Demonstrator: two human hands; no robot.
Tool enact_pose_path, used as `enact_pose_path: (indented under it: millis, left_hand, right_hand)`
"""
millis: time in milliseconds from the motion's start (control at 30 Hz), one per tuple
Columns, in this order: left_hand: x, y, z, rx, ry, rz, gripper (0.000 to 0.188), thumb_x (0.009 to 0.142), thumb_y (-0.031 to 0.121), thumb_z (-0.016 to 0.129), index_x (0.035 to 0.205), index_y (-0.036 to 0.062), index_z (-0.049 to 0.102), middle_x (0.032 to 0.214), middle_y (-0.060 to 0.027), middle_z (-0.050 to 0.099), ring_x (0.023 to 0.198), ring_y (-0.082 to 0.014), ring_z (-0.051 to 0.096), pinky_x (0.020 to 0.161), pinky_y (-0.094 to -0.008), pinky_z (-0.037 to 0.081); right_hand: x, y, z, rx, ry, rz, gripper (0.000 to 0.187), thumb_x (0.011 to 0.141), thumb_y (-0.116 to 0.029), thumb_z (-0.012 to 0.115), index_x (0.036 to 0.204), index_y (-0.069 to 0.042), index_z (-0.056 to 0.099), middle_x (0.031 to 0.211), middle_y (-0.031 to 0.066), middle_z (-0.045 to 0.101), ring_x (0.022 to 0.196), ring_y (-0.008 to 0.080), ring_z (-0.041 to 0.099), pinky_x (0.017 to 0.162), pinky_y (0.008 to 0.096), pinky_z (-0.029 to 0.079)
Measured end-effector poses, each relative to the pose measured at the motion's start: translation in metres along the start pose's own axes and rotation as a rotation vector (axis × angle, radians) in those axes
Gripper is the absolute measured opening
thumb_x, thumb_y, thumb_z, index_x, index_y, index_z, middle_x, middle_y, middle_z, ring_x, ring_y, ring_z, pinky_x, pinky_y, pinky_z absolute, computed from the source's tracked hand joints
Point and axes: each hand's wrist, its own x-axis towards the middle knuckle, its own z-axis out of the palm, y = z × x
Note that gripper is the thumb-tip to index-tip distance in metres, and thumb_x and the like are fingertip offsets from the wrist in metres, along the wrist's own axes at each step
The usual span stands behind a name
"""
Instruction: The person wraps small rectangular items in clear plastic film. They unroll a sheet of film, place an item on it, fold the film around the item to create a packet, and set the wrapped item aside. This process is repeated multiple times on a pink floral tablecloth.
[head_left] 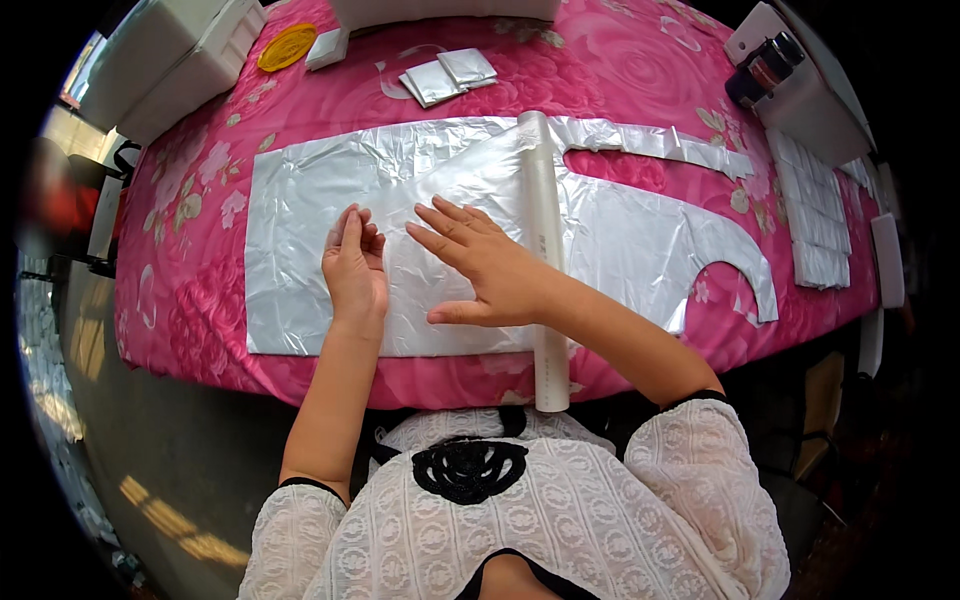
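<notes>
A thin, whitish plastic apron [290, 240] lies spread out on the table, its curved cut-outs and strap ends toward the right. Across it, running from far to near, rests a white pipe [541, 190] whose near end sticks out past the table edge. My left hand [355, 265] is over the left half of the plastic, palm turned up and fingers curled in with the thumb against them. Whatever might be between those fingers is too small to tell. My right hand [475, 255] hovers over the plastic just left of the pipe, fingers spread, holding nothing.
A pink floral cloth [190, 290] covers the table. Folded plastic packets [450, 77] lie at the back, beside a yellow ring-shaped thing [287, 47]. White foam boxes [170, 70] stand at the back left. A dark bottle [766, 68] and stacked folded plastic [812, 215] are at right.
</notes>
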Motion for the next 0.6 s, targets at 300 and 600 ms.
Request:
enact_pose_path:
  millis: [300, 600]
  left_hand:
    - [0.023, 0.052, -0.09, 0.435, 0.085, 0.055, 0.017, 0.085, 0.009, 0.06, 0.101, 0.0028, 0.058, 0.088, -0.0024, 0.059, 0.073, -0.0078, 0.054, 0.062, -0.0208, 0.045]
    - [0.007, 0.075, -0.104, 1.468, -0.023, 0.606, 0.032, 0.076, 0.004, 0.063, 0.107, 0.0036, 0.058, 0.094, -0.0052, 0.062, 0.067, -0.013, 0.057, 0.06, -0.0241, 0.046]
  right_hand:
    - [-0.077, 0.038, -0.019, -0.113, 0.187, 0.111, 0.056, 0.082, -0.041, 0.056, 0.127, -0.008, 0.048, 0.138, 0.0128, 0.037, 0.132, 0.0312, 0.027, 0.108, 0.0441, 0.022]
    - [-0.115, 0.04, -0.029, -0.146, 0.069, 0.097, 0.061, 0.082, -0.036, 0.053, 0.133, -0.005, 0.039, 0.141, 0.0138, 0.034, 0.13, 0.0332, 0.03, 0.106, 0.0417, 0.027]
